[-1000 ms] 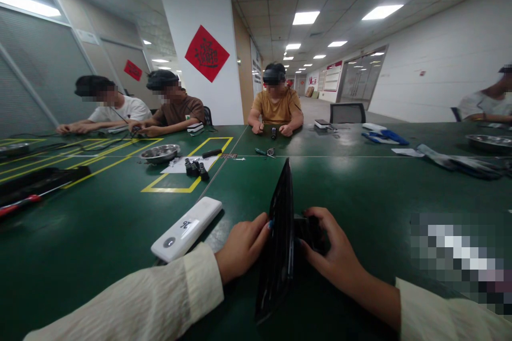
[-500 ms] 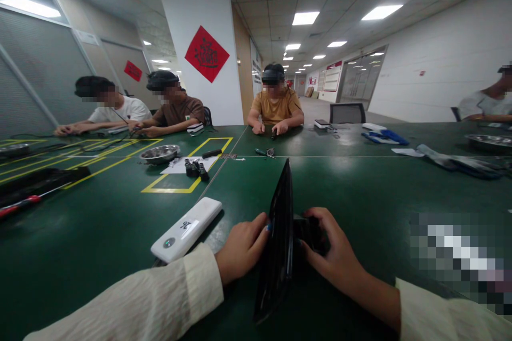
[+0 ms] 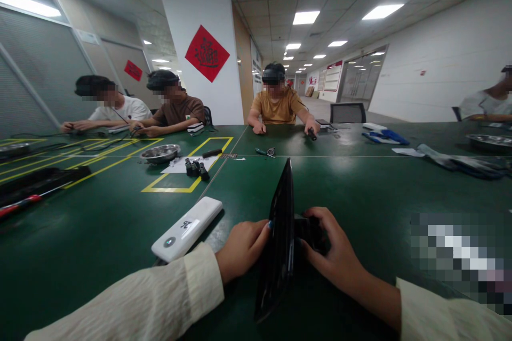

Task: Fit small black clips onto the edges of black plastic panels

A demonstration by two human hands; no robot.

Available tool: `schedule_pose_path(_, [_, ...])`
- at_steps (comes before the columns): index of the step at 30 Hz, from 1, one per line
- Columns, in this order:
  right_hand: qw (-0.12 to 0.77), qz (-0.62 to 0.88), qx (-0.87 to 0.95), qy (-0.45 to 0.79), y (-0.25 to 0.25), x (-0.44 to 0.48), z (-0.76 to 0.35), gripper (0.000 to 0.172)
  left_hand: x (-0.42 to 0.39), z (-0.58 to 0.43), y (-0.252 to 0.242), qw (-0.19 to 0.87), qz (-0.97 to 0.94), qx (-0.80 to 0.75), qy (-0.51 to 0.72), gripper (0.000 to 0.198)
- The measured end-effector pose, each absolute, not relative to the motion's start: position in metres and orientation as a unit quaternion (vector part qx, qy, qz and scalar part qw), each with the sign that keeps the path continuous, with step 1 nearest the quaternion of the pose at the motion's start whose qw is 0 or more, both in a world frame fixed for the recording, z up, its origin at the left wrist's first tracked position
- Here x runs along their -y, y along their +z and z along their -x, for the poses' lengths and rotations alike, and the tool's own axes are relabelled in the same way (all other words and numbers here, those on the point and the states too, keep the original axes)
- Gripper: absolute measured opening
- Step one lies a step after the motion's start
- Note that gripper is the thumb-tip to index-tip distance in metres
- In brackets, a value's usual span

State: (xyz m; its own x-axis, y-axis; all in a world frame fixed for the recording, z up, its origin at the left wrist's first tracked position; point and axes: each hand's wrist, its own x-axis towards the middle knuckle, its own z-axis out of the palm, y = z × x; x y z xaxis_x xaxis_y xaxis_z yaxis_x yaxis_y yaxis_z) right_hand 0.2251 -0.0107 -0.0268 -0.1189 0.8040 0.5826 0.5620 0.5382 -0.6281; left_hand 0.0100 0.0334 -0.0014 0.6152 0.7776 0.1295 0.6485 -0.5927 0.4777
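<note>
A thin black panel (image 3: 280, 234) stands on edge on the green table (image 3: 100, 245), running away from me. My left hand (image 3: 242, 248) presses against its left face with curled fingers. My right hand (image 3: 332, 250) is curled around a small black part (image 3: 308, 232) fixed to the panel's right face. Cream sleeves cover both my forearms.
A white power bank (image 3: 186, 228) lies left of my left hand. Further off are a metal bowl (image 3: 160, 153), small black parts (image 3: 195, 168) on white paper inside a yellow outline, a red-handled screwdriver (image 3: 20, 204), and several seated people along the far edge.
My hands and the panel have barely moved. The person in the yellow shirt across the table has reached an arm out to my right.
</note>
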Motion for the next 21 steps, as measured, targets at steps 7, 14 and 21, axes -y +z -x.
schedule_pose_path(7, [0.479,0.460,0.736,0.133,-0.0261,0.0114,-0.2240,0.030,-0.0312,-0.0119,-0.0003,0.200,-0.862,-0.432,0.172,0.027])
schedule_pose_path(14, [0.486,0.457,0.734,0.127,-0.0237,0.0109,-0.2229,0.028,-0.0324,-0.0093,-0.0069,0.154,-0.876,-0.425,0.170,0.028])
schedule_pose_path(21, [0.480,0.457,0.737,0.136,-0.0256,0.0102,-0.2243,0.028,-0.0321,-0.0081,-0.0051,0.172,-0.882,-0.405,0.171,0.027])
